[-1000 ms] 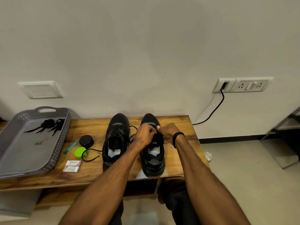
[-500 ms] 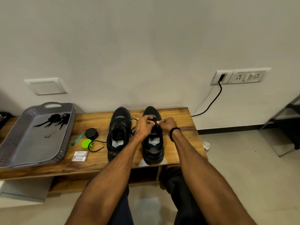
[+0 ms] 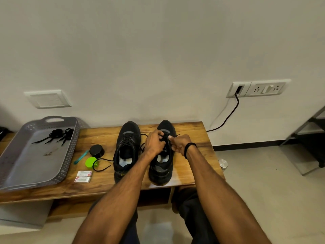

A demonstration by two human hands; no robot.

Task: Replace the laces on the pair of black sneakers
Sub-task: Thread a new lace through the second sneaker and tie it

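Both grips are closed in a pinch. The left hand [image 3: 154, 144] and right hand [image 3: 179, 144] each curl their fingers round the thin black lace [image 3: 165, 138] over the upper eyelets of the sneaker [image 3: 160, 175] just right of frame centre. It stands on the wooden bench [image 3: 190, 131] beside its mate [image 3: 127, 132], whose lace already criss-crosses. I judge this to be late threading or tying on the second shoe. The next move calls for even tension on both ends. The lace is limp cord, and the uppers look like matte fabric, with paler insoles. A bundle of black laces [image 3: 59, 135] lies in the perforated grey plastic tray [image 3: 70, 155] at left.
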